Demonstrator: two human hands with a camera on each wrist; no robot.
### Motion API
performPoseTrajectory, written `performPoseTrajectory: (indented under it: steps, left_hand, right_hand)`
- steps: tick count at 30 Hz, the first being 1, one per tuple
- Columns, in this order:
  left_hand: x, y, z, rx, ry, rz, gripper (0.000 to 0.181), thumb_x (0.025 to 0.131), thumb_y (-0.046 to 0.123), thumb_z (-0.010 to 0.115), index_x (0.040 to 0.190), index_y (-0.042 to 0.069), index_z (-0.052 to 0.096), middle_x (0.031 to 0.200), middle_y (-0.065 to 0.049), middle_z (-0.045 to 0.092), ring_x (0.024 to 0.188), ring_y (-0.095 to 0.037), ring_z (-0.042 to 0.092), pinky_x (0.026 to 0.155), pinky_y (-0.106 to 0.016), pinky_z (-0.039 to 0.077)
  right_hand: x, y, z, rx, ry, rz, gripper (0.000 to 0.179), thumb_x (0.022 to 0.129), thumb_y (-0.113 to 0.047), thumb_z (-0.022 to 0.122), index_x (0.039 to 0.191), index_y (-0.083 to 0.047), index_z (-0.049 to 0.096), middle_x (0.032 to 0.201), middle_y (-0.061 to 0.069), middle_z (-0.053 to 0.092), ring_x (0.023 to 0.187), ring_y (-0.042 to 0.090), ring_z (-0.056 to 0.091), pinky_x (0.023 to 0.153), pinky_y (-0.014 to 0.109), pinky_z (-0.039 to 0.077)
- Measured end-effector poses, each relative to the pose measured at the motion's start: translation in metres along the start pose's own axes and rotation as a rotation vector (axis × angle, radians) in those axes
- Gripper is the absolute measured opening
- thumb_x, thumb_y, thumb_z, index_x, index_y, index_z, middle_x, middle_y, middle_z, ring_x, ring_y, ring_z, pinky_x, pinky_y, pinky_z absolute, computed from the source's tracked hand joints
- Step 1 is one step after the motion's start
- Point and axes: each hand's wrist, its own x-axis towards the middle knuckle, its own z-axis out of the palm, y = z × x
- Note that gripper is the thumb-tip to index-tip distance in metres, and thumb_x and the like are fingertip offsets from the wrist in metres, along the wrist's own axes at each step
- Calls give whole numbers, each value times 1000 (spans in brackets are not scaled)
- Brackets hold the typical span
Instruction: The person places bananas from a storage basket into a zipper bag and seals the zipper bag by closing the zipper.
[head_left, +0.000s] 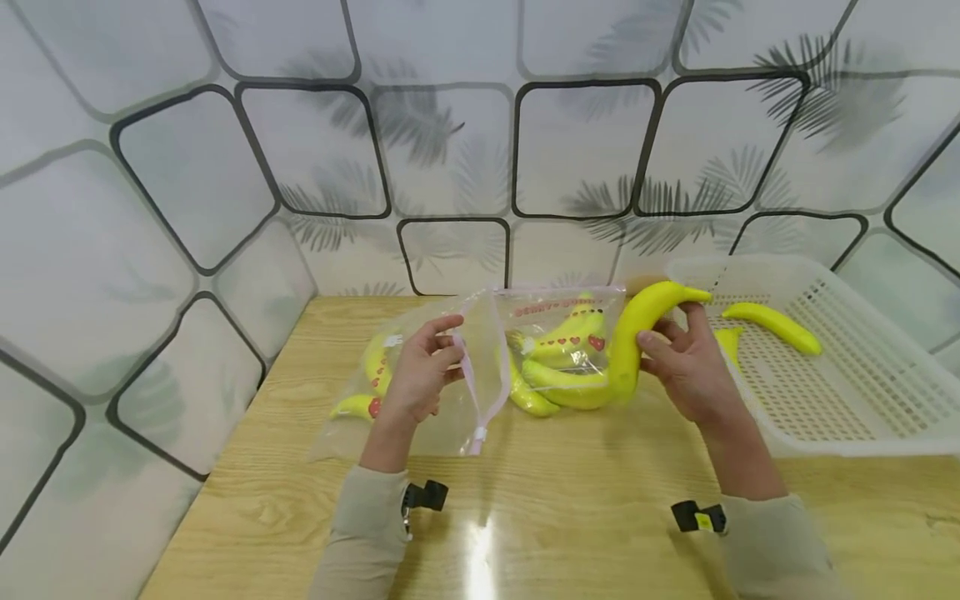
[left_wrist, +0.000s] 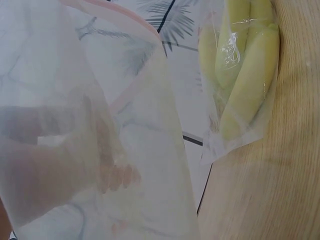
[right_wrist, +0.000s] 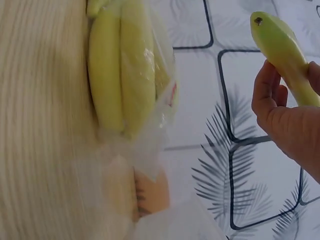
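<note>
The banana point(head_left: 628, 354) in the person's right hand point(head_left: 693, 367) is to the right of the open bag point(head_left: 442, 427), and a filled bag point(head_left: 573, 343) of bananas lies between them on the worktop point(head_left: 562, 508). Seen from the head, the banana's long axis slants from a low, blunt end near the filled bag up to a stem pointing right; the right wrist view shows it raised, apart from the bagged fruit. The open bag's pink-edged mouth faces right, towards the banana, and bananas show through its film at the left. The right hand, clearly nearer the banana, grips it between thumb and fingers. The left hand point(head_left: 422, 371) is at the mouth, its bent fingers and thumb pinching the pink edge; how widely the film parts is hard to tell. Right of the right hand, the white basket point(head_left: 855, 447) holds another banana point(head_left: 776, 325).
</note>
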Motion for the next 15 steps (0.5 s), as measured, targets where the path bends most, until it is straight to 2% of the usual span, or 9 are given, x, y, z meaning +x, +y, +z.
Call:
performPoseTrajectory:
  steps: [3, 10, 15]
  left_hand:
    - [0, -1, 1, -1, -3, 0, 46, 92, -9, 53, 136, 4, 55, 91, -3, 48, 75, -13, 53, 65, -25, 53]
    - [1, -1, 0, -4, 3, -1, 46, 92, -10, 53, 135, 4, 56, 91, -4, 47, 75, -13, 53, 64, -24, 53]
    - [1, 0, -1, 9, 0, 3, 46, 92, -9, 54, 135, 5, 56, 92, -4, 47, 75, -13, 53, 64, -25, 53]
  right_hand:
    - [0, 16, 14, 16, -17, 65, 49, 101, 1, 48, 140, -22, 30, 113, 3, 59, 99, 12, 64, 75, 30, 57]
    - [10, 38, 49, 46, -78, 312, 45, 102, -7, 52, 139, -20, 30, 105, -1, 63, 92, 13, 66, 77, 32, 56]
    - [17, 48, 69, 27, -143, 395, 48, 101, -8, 53, 142, -14, 29, 110, 5, 63, 91, 17, 67, 78, 36, 56]
